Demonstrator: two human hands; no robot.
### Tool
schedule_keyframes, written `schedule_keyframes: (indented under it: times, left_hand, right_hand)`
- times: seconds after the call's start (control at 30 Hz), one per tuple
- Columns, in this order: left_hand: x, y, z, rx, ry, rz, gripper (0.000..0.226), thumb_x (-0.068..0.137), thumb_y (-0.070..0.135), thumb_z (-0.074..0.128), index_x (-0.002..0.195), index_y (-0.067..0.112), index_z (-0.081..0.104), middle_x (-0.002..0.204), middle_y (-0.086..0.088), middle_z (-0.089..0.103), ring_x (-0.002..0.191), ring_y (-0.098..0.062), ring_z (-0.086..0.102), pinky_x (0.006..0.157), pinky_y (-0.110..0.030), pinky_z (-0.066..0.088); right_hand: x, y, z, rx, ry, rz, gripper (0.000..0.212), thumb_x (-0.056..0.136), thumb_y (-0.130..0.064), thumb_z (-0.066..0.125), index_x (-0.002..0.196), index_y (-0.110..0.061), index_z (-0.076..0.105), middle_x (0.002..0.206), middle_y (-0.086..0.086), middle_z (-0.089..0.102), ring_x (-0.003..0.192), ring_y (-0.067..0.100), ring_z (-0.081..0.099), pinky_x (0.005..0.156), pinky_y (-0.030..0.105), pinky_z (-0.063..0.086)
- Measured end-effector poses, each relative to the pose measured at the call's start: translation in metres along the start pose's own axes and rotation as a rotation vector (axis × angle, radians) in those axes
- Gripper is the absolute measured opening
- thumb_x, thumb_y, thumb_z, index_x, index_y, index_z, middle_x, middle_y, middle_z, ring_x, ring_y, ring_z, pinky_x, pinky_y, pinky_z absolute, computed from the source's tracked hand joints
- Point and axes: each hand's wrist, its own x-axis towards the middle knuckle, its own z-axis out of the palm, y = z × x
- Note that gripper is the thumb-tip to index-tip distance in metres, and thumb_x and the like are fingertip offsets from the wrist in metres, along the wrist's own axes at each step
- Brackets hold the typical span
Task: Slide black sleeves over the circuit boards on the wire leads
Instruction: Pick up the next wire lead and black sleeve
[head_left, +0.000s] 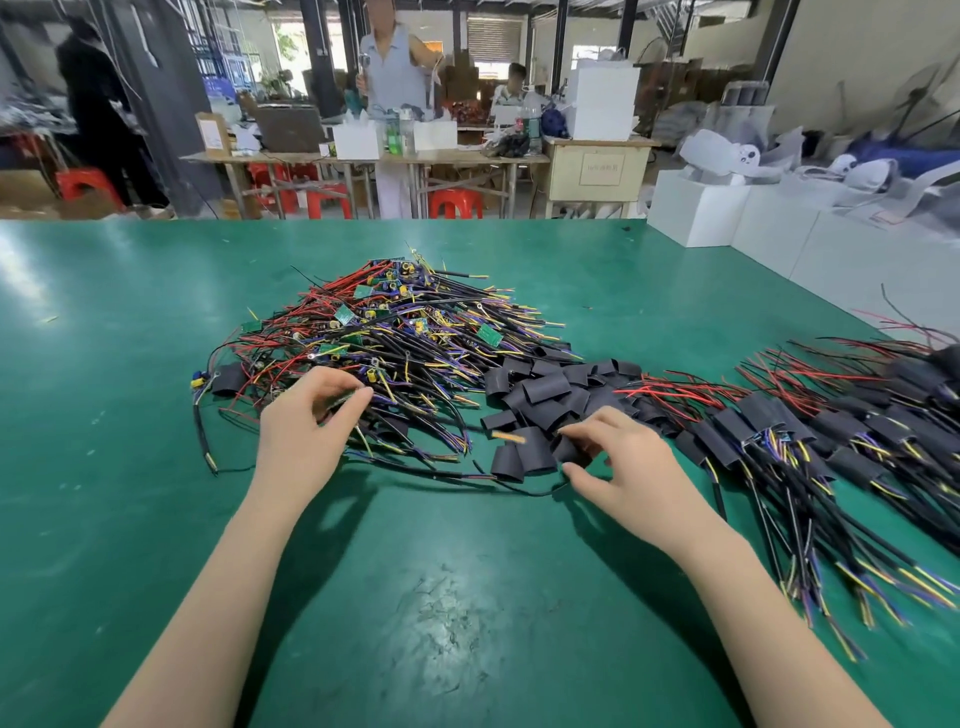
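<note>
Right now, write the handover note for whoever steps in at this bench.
Left hand: pinching a lead at the near edge of the unsleeved wire pile.
Right hand: fingers curled on a loose black sleeve at the near edge of the sleeve heap, grip apparently just closing.
Done: sleeved leads lie in a row at right on the green table.
Left: the big pile remains; nothing is being sleeved yet.
</note>
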Motion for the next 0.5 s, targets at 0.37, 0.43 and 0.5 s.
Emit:
schedule_keyframes:
  times: [0.37,0.43,0.5]
  left_hand:
    - [-0.0001,0.0012,0.0018,-0.194,-0.071,-0.038,0.003,0.088,0.011,0.069,0.090,0.012,0.070,0.084,0.001,0.070,0.064,-0.008,0.063,0.069,-0.015,0.053]
    - [-0.0005,0.0011,0.0024,-0.188,-0.076,-0.030,0.003,0.087,0.011,0.069,0.090,0.011,0.070,0.085,0.001,0.070,0.065,-0.008,0.063,0.069,-0.016,0.053]
    - [-0.0003,0.0005,0.0024,-0.179,-0.074,-0.029,0.003,0.087,0.011,0.070,0.090,0.013,0.070,0.085,0.003,0.070,0.065,-0.008,0.064,0.069,-0.015,0.053]
  right_hand:
    - [0.0002,-0.0053,-0.0013,0.045,0.106,-0.063,0.028,0.077,-0.016,0.074,0.105,-0.016,0.071,0.090,-0.008,0.059,0.076,0.010,0.057,0.076,0.031,0.051]
    - [-0.0001,-0.0060,-0.0028,0.036,0.100,-0.091,0.029,0.077,-0.016,0.075,0.105,-0.016,0.070,0.091,-0.006,0.060,0.077,0.013,0.058,0.077,0.034,0.051]
    - [-0.0007,-0.0065,-0.0033,0.026,0.093,-0.122,0.029,0.077,-0.017,0.075,0.106,-0.017,0.070,0.094,-0.006,0.061,0.077,0.011,0.057,0.079,0.036,0.049]
